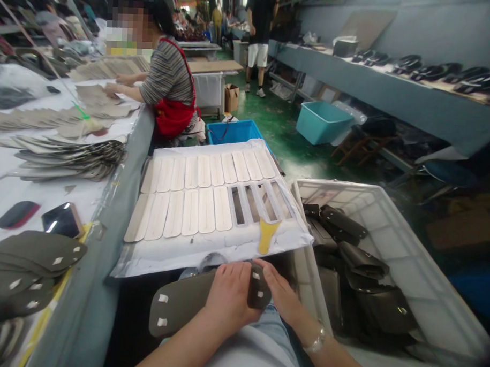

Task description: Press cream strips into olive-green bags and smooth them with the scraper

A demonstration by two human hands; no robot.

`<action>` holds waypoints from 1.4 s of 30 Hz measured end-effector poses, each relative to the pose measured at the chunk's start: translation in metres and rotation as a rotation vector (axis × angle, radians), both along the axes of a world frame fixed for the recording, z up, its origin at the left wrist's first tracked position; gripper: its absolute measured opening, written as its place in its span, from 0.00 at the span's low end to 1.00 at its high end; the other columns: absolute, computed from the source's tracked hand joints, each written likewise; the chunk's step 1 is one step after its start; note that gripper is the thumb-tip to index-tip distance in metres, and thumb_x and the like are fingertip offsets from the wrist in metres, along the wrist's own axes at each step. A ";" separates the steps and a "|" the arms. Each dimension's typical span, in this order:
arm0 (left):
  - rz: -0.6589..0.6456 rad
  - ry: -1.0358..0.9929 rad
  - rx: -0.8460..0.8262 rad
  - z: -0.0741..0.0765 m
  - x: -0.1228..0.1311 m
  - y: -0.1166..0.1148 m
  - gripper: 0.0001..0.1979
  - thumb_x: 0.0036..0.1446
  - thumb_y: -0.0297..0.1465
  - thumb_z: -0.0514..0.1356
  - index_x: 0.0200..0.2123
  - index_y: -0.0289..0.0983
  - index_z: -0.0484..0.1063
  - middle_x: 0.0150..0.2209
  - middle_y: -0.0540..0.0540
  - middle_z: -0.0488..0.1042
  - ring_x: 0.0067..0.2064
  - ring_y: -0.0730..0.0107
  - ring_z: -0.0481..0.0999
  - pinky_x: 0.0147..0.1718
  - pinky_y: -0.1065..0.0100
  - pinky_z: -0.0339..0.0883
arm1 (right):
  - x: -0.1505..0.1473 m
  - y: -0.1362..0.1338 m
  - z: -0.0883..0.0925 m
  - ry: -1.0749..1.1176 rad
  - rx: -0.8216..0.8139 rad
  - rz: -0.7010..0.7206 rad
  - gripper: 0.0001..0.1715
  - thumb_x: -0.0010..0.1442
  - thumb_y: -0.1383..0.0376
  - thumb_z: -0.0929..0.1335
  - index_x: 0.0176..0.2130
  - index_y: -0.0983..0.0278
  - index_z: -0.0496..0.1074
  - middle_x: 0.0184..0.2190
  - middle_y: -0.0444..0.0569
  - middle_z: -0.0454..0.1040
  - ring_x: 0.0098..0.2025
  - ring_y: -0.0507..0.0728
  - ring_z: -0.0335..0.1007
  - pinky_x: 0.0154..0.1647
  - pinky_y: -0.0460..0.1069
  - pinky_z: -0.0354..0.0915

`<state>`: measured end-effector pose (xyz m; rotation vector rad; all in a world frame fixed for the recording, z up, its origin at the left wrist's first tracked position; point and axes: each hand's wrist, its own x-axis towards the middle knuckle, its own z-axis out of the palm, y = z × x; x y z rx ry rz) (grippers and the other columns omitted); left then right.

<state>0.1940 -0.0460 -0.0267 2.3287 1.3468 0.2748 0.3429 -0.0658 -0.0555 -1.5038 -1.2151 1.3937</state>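
A long dark-grey panel [184,302] with rounded ends lies across my lap, with small white tabs near both ends. My left hand [230,290] is closed over it right of its middle, thumb along the near edge. At the panel's right end, my right hand [283,292] touches it with fingers stretched out; its thumb is hidden. Just beyond, a white-covered board [154,258] carries two rows of pale strips [190,212]. Toward the right of its front row are several dark strips with pale frames [252,202], and a yellow piece [267,235] lies at the front.
To my right, a white crate [389,196] holds dark folded pieces [367,300]. The left table [107,221] bears stacked grey panels [33,251], a phone [62,220] and a dark oval object [18,214]. A co-worker in a red apron [173,117] handles grey sheets. Beyond stands a blue bin [234,130].
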 end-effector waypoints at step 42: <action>0.710 -0.691 -0.536 -0.014 -0.206 -0.043 0.14 0.49 0.36 0.57 0.17 0.35 0.61 0.16 0.56 0.58 0.21 0.78 0.55 0.19 0.74 0.48 | -0.136 0.025 0.016 -1.044 0.883 0.987 0.43 0.54 0.48 0.64 0.63 0.54 0.46 0.62 0.51 0.52 0.58 0.66 0.53 0.53 0.62 0.57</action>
